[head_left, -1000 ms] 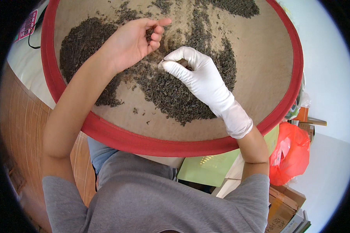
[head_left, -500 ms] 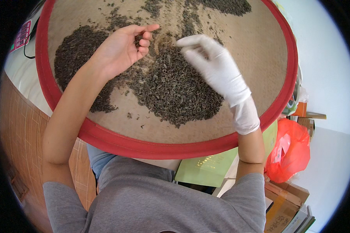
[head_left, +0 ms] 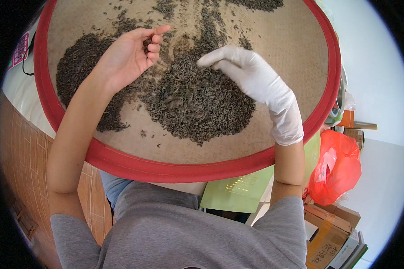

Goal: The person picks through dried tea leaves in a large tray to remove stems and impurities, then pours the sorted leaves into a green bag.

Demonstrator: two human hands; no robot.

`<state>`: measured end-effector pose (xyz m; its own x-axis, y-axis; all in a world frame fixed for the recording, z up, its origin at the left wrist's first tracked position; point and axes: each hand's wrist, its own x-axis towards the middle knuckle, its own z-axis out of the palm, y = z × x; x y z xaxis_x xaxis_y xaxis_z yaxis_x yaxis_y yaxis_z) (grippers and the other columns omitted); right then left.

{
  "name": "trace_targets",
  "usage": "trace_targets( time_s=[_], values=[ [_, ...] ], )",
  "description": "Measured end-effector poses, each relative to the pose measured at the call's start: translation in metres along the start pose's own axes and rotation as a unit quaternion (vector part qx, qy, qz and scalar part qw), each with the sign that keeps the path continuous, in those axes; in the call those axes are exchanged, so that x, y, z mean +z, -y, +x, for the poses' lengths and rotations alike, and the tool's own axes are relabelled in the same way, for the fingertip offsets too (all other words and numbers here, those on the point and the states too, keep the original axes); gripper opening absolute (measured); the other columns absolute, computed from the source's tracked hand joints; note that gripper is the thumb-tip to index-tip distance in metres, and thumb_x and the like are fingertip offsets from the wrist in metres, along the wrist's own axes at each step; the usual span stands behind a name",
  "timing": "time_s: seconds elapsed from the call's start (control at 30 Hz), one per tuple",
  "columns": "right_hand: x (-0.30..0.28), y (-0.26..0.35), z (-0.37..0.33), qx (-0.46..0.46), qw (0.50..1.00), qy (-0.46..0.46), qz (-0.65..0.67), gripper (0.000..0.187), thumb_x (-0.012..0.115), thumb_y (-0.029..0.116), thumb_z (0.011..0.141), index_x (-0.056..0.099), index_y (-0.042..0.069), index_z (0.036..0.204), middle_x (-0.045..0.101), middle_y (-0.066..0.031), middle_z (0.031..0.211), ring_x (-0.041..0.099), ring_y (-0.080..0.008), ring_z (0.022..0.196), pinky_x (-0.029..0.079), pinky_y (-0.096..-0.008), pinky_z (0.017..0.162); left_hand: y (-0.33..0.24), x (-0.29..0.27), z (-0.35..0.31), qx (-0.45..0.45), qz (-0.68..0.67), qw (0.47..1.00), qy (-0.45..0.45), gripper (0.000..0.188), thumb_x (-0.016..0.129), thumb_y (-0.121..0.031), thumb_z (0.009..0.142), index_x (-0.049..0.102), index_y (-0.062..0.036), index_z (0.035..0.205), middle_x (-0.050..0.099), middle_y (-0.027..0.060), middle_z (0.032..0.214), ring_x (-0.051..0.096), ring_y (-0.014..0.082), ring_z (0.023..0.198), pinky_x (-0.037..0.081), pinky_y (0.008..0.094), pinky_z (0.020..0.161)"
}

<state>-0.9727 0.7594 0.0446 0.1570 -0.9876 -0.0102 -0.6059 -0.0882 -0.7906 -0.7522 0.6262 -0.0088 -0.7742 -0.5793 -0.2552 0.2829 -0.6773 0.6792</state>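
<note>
A large round woven tray with a red rim lies in front of me, covered with heaps of dark dried tea leaves. My bare left hand hovers palm-up over the left heap, its fingers curled around a few leaves. My right hand, in a white glove, rests on the middle heap with its fingers spread and pointing left, holding nothing that I can see.
A green flat package lies under the tray's near edge. A red plastic bag and cardboard boxes stand at the right. Wooden flooring runs along the left. A pink card lies at the far left.
The gloved right hand has opened from a pinch and moved onto the middle heap. The left hand stays over the left heap, with its fingers curling more.
</note>
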Motion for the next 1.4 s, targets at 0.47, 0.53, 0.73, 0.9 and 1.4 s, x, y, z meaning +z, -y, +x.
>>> trace_targets(
  time_s=[0.47, 0.53, 0.73, 0.9, 1.4],
  values=[
    [0.016, -0.013, 0.003, -0.06, 0.975, -0.048, -0.207, 0.02, 0.065, 0.014, 0.08, 0.068, 0.009, 0.1, 0.064, -0.013, 0.092, 0.061, -0.031, 0.091, 0.049, -0.0384, 0.082, 0.0, 0.004, 0.001, -0.008, -0.004, 1.0, 0.001, 0.033, 0.04, -0.013, 0.099, 0.047, 0.0041, 0.126, 0.046, -0.0034, 0.08, 0.044, 0.0065, 0.069, 0.044, 0.0189, 0.063],
    [0.02, -0.012, 0.005, -0.078, 0.964, -0.048, -0.249, 0.029, 0.071, 0.024, 0.077, 0.067, 0.01, 0.102, 0.064, -0.0125, 0.095, 0.06, -0.0315, 0.092, 0.049, -0.0386, 0.082, 0.0, 0.003, 0.001, -0.009, -0.003, 1.0, 0.0, 0.033, 0.04, -0.013, 0.099, 0.047, 0.0042, 0.126, 0.046, -0.0032, 0.08, 0.044, 0.0065, 0.069, 0.045, 0.0189, 0.063],
    [0.024, -0.002, -0.001, -0.078, 0.951, 0.06, -0.294, 0.053, 0.079, 0.037, 0.069, 0.062, 0.008, 0.111, 0.061, -0.013, 0.107, 0.058, -0.0314, 0.101, 0.047, -0.0385, 0.089, 0.0, 0.004, 0.001, -0.007, 0.003, 1.0, -0.005, 0.033, 0.04, -0.013, 0.099, 0.048, 0.0042, 0.126, 0.046, -0.0028, 0.08, 0.044, 0.0064, 0.069, 0.045, 0.0188, 0.062],
    [0.018, -0.009, 0.005, -0.03, 0.955, -0.045, -0.29, 0.035, 0.074, 0.028, 0.078, 0.065, 0.007, 0.105, 0.064, -0.0129, 0.099, 0.061, -0.0312, 0.094, 0.048, -0.0386, 0.083, 0.001, 0.004, 0.001, -0.006, 0.004, 1.0, -0.008, 0.032, 0.039, -0.014, 0.099, 0.049, 0.0042, 0.125, 0.047, -0.0028, 0.081, 0.044, 0.0064, 0.069, 0.045, 0.0184, 0.062],
    [0.031, 0.009, 0.005, -0.092, 0.991, 0.048, -0.089, 0.02, 0.064, 0.002, 0.075, 0.065, 0.004, 0.095, 0.062, -0.0133, 0.095, 0.062, -0.0278, 0.093, 0.05, -0.0335, 0.084, 0.002, 0.001, 0.004, 0.0, 0.017, 1.0, -0.009, 0.033, 0.039, -0.014, 0.099, 0.049, 0.0037, 0.125, 0.047, -0.0036, 0.081, 0.044, 0.0058, 0.068, 0.044, 0.0183, 0.062]
  ],
)
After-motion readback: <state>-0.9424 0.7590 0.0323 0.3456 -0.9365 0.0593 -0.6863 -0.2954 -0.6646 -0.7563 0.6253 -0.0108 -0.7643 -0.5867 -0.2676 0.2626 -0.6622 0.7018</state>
